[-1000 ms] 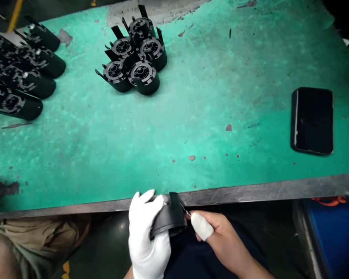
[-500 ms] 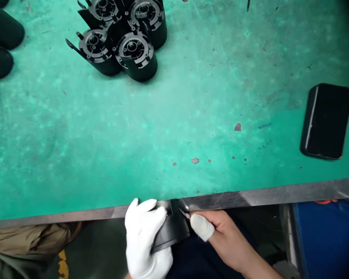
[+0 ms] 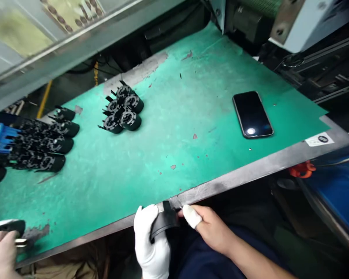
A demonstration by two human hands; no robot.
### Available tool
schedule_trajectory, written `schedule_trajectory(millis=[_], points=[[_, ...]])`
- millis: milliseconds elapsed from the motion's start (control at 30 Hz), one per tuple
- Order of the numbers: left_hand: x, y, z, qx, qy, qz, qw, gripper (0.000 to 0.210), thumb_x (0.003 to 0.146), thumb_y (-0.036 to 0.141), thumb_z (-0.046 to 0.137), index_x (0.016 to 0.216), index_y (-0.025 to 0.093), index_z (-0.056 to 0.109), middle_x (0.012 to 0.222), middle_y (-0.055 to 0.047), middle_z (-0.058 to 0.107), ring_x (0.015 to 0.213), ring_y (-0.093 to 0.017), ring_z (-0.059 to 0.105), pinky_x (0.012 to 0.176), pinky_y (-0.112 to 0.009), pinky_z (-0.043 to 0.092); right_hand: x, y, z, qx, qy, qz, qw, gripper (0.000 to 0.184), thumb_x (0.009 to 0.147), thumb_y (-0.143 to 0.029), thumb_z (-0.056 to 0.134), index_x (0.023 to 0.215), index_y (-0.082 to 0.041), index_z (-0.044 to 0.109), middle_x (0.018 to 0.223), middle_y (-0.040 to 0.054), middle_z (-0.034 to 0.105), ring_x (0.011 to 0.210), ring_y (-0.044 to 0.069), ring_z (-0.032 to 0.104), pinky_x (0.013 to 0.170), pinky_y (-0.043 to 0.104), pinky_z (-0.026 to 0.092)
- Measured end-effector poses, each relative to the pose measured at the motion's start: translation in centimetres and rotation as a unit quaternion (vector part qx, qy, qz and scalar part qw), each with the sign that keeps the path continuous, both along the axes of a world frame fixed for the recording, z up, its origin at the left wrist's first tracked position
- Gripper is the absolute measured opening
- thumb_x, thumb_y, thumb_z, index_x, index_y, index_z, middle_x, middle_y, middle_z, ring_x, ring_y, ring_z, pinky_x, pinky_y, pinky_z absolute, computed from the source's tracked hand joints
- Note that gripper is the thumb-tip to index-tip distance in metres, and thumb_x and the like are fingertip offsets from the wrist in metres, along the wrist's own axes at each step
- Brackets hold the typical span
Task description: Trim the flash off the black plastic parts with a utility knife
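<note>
At the near edge of the table, my left hand (image 3: 151,244), in a white glove, is closed around a black curved plastic part (image 3: 165,221). Its narrow tab points up toward the table's metal rim. My right hand (image 3: 213,230) is bare apart from a white cover on the thumb. Its thumb and forefinger pinch a small blade against the right side of the plastic part; the blade is blurred and mostly hidden by the fingers.
A cluster of black round housings (image 3: 130,119) stands on the green table (image 3: 151,166). More black housings (image 3: 55,143) and a blue bin (image 3: 1,135) are at left. A phone (image 3: 253,114) lies right. Another person's hand (image 3: 2,252) holds something at far left.
The view has lifted and turned, bringing the machine frame, the table's far side and another person's hand into sight. Both my hands keep their hold, with the blade still at the plastic part.
</note>
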State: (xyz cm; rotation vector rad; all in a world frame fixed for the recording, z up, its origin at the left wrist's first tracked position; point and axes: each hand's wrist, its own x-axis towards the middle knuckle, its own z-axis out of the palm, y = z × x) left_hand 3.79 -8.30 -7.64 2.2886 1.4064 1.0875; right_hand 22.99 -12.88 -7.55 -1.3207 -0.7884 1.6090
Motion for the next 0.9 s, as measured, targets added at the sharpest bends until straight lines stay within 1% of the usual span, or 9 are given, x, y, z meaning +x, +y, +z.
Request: schedule_trajectory(millis=[100,200,300,367,433,500,633,767,900], points=[[-0.4,-0.2,-0.3,-0.015,-0.008,0.000,1.000,0.038,0.089,0.009,0.060,0.124,0.023,0.063,0.120,-0.005,0.068,0.117,-0.025,0.064,0.118,-0.061,0.038,0.0,-0.8,0.1,0.036,0.002,0.003,0.999,0.035,0.092,-0.048,0.063,0.114,-0.022,0.067,0.067,-0.0042,0.049,0.063,0.014,0.044,0.059,0.026,0.036],[-0.8,-0.7,0.0,-0.054,-0.015,0.022,0.998,0.040,0.092,0.012,0.057,0.129,0.024,0.061,0.128,-0.007,0.066,0.133,-0.027,0.054,0.120,-0.056,0.037,-0.7,-0.8,0.4,0.078,-0.015,0.026,0.997,0.060,0.085,-0.040,0.074,0.140,-0.029,0.055,0.074,-0.0050,0.055,0.063,0.013,0.050,0.060,0.025,0.041],[-0.7,-1.6,1.3,-0.059,-0.004,0.036,0.998,0.043,0.092,0.016,0.059,0.133,0.027,0.059,0.133,-0.007,0.064,0.133,-0.028,0.055,0.115,-0.052,0.046,-1.6,-0.7,0.6,0.085,-0.019,0.001,0.996,0.044,0.086,-0.037,0.073,0.128,-0.027,0.064,0.097,0.0018,0.065,0.081,0.016,0.060,0.075,0.026,0.049],[-0.2,-2.1,2.3,-0.042,0.016,0.058,0.997,0.043,0.091,0.023,0.062,0.133,0.028,0.059,0.132,-0.008,0.064,0.125,-0.029,0.061,0.108,-0.051,0.052,-2.3,-0.9,0.5,0.073,-0.038,-0.030,0.996,0.028,0.085,-0.041,0.074,0.105,-0.023,0.065,0.090,0.0018,0.063,0.076,0.015,0.059,0.071,0.025,0.050],[0.4,-2.4,3.2,-0.029,0.030,0.090,0.995,0.041,0.092,0.031,0.064,0.132,0.026,0.059,0.132,-0.009,0.064,0.120,-0.029,0.062,0.102,-0.052,0.054,-2.7,-1.4,0.5,0.067,-0.044,-0.053,0.995,0.028,0.085,-0.044,0.074,0.092,-0.022,0.057,0.078,-0.0015,0.058,0.065,0.012,0.053,0.062,0.023,0.047],[0.9,-2.5,3.8,-0.021,0.031,0.109,0.993,0.037,0.094,0.037,0.064,0.128,0.024,0.060,0.130,-0.010,0.062,0.117,-0.027,0.062,0.098,-0.049,0.055,-3.0,-1.7,0.6,0.069,-0.015,-0.065,0.995,0.033,0.084,-0.046,0.074,0.099,-0.024,0.055,0.077,-0.0028,0.055,0.062,0.011,0.052,0.059,0.021,0.046],[1.1,-2.2,4.4,-0.027,0.024,0.110,0.993,0.033,0.095,0.038,0.063,0.124,0.023,0.060,0.128,-0.010,0.061,0.112,-0.025,0.062,0.092,-0.045,0.057,-3.3,-2.0,1.2,0.095,-0.011,-0.039,0.995,0.063,0.077,-0.045,0.082,0.130,-0.028,0.052,0.085,-0.0019,0.057,0.054,0.007,0.044,0.050,0.019,0.041],[0.7,-1.8,4.9,-0.042,0.029,0.097,0.994,0.035,0.094,0.038,0.065,0.125,0.022,0.059,0.126,-0.010,0.062,0.112,-0.026,0.062,0.089,-0.046,0.058,-3.3,-1.6,2.4,0.180,-0.061,-0.033,0.981,0.062,0.076,-0.038,0.084,0.131,-0.031,0.057,0.084,-0.0016,0.057,0.050,0.006,0.035,0.044,0.020,0.036],[0.7,-1.4,5.2,-0.052,0.034,0.093,0.994,0.037,0.093,0.039,0.065,0.125,0.021,0.058,0.125,-0.010,0.062,0.111,-0.026,0.062,0.088,-0.046,0.058,-2.7,-0.8,3.5,0.275,-0.072,-0.028,0.958,0.067,0.082,-0.028,0.080,0.140,-0.039,0.048,0.083,-0.0035,0.054,0.050,0.007,0.035,0.046,0.020,0.039]])
